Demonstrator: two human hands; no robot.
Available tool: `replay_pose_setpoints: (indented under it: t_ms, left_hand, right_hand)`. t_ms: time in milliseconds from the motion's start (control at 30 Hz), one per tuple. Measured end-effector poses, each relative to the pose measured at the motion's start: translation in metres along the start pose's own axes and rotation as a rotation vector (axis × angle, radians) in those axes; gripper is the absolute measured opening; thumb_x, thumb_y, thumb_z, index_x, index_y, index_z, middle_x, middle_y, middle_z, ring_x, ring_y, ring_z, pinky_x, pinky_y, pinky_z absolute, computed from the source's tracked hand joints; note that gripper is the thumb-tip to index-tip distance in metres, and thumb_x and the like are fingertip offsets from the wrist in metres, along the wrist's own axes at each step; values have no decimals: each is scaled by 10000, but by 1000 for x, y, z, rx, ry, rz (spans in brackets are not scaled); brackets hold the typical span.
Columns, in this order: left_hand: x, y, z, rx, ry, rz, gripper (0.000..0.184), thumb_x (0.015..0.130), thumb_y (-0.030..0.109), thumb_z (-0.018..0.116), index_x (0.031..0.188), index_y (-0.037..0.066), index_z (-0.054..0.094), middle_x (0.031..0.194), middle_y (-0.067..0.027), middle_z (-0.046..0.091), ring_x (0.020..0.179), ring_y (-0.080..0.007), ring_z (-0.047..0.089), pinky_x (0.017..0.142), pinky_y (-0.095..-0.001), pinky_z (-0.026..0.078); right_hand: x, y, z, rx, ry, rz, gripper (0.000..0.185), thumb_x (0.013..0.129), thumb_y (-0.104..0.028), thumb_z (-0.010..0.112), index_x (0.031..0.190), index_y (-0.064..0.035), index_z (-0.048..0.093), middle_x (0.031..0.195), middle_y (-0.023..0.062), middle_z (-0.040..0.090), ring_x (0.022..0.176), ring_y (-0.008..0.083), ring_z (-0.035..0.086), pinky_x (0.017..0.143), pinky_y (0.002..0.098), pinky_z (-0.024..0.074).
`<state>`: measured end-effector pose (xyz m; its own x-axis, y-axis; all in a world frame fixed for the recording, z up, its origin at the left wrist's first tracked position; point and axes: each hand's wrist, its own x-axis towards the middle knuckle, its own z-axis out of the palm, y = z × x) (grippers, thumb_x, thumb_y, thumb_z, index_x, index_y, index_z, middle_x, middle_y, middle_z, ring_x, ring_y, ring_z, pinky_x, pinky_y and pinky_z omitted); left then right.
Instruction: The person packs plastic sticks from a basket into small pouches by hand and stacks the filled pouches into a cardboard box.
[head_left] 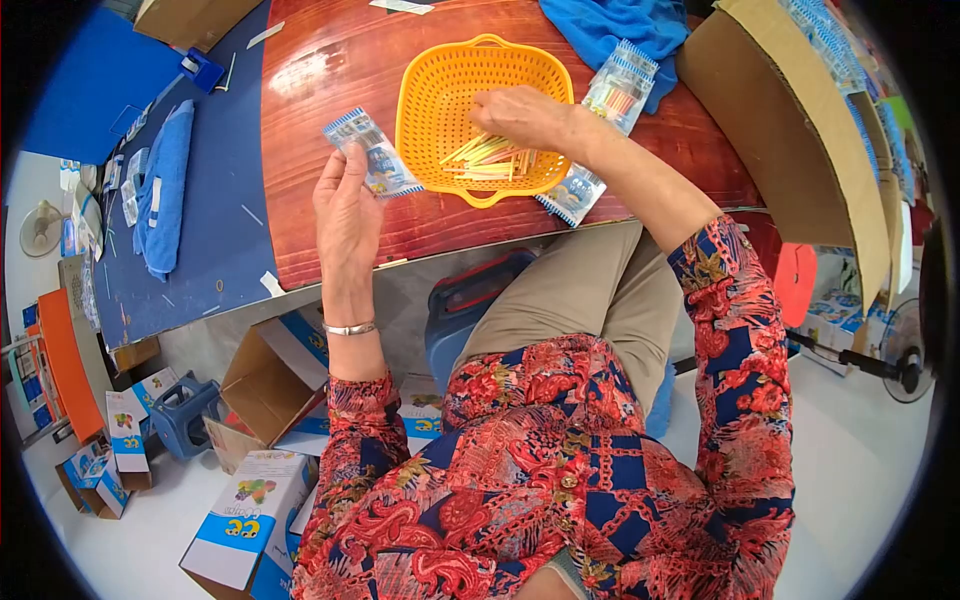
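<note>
A yellow plastic basket (pixel 425 130) with holes stands on the reddish wooden table (pixel 330 220), and thin yellow and pink sticks (pixel 495 160) lie in its near part. My right hand (pixel 520 115) reaches into the basket above the sticks, its fingers bent together; what they hold, if anything, is hidden. Left of the basket, my left hand (pixel 347 205) pinches a clear and blue packet (pixel 383 160) between thumb and fingers. Another packet with sticks showing inside (pixel 618 95) lies right of the basket, and a further packet (pixel 573 192) is under my right forearm.
A blue cloth (pixel 635 35) lies behind the packets. An open cardboard box (pixel 775 120) stands at the right. On the dark blue surface (pixel 225 200) at the left lies a folded blue towel (pixel 165 190). Printed boxes (pixel 250 510) and a blue stool (pixel 180 415) are below.
</note>
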<state>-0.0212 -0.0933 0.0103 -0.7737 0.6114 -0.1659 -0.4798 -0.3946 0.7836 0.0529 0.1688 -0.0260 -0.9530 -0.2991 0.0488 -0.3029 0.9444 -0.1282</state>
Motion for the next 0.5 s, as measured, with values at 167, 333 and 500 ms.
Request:
replay_pose_setpoints:
  t_ms: [167,333,500]
  left_hand:
    - [0,-1,-4,80,69,56,222,948,40,641,1167,30,607,1122,-38,678,1020,-130,642,923,-291,515]
    - [0,-7,9,341,185,249,210,929,24,666,1133,11,619,1071,-76,706,905,-115,668,795,-262,551]
    - [-2,-10,14,510,182,275,189,949,89,666,1107,-15,655,1026,-64,714,856,-72,652,731,-216,527]
  right_hand:
    - [-3,15,0,151,149,87,87,838,-62,578,838,24,585,876,182,621,840,378,636,681,429,533]
    - [-3,-2,-17,894,369,397,82,833,-72,631,839,9,636,756,130,653,708,254,651,621,363,500]
    - [0,-9,1,1173,367,563,107,859,-110,674,908,-15,671,766,25,649,691,100,591,641,297,480]
